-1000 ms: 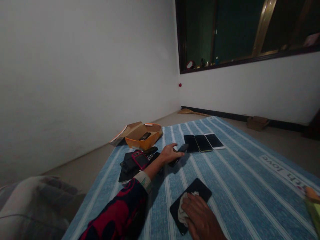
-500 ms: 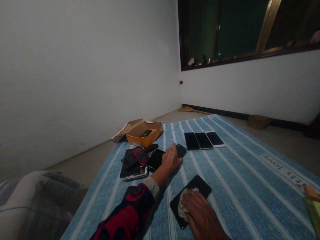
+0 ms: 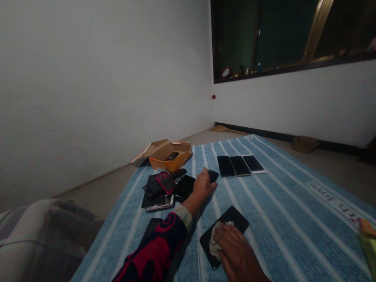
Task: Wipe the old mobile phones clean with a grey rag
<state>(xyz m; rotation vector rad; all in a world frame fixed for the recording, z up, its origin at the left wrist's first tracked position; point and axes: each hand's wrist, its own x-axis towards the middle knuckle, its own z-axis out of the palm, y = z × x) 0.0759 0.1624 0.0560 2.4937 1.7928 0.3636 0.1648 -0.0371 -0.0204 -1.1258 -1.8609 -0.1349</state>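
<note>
My right hand (image 3: 235,246) presses a crumpled off-white cloth (image 3: 215,243) onto a black smartphone or small tablet (image 3: 232,217), which lies flat and slanted near the front. Further forward, my left hand (image 3: 203,185) reaches across to a dark smartphone (image 3: 213,176), with its index finger and thumb at either side of it. The palm hides part of that phone. Just left of this hand lies another black phone (image 3: 184,187), beside a pile with a pink-framed keypad phone (image 3: 166,183), a silver-edged phone (image 3: 161,204) and several dark devices. My left sleeve partly covers a dark device (image 3: 152,225).
Three phones lie in a row at the right: a black one (image 3: 226,166), a middle one (image 3: 240,165) and a white-edged one (image 3: 253,164). Behind the pile stands an open orange box (image 3: 158,162) with a small phone inside. A blue striped cloth (image 3: 282,219) covers the surface.
My left forearm has shifted slightly right, showing more of the dark device by the sleeve. My right hand and its cloth stay at the same place on the black device.
</note>
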